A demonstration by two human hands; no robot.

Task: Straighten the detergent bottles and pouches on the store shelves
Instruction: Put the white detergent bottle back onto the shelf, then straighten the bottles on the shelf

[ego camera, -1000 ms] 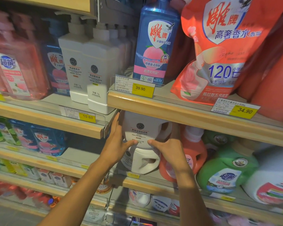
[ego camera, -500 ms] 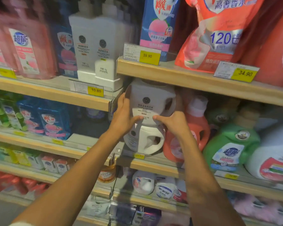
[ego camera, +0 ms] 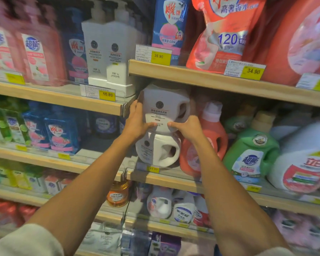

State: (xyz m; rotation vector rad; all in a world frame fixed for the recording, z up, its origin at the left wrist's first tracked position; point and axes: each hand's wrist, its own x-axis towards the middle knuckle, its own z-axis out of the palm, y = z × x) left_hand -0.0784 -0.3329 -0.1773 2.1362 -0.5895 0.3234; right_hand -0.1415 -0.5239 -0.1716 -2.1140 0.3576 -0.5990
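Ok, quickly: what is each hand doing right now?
Left hand: grips the upper white jug on its left side.
Right hand: grips the same jug on its right side.

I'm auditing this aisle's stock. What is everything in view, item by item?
Upper white handled plastic jug: one, white, middle right shelf.
Lower white handled plastic jug: one, white, directly beneath it.
Coral handled bottle with white cap: one, coral, right of the jugs.
Green handled bottle with beige cap: one, green, further right.
White jug with red label: one, white, far right.
White square pump bottles: two in front, white, upper left shelf.
Tall blue bottle: one, blue, top right shelf.
Red-orange pouch: one, red-orange, right of it.
Blue pouches: at least two, blue, middle left shelf.
Yellow price tags: several, yellow, shelf edges.
Left hand: one, grips the upper jug's left side.
Right hand: one, grips its right side.
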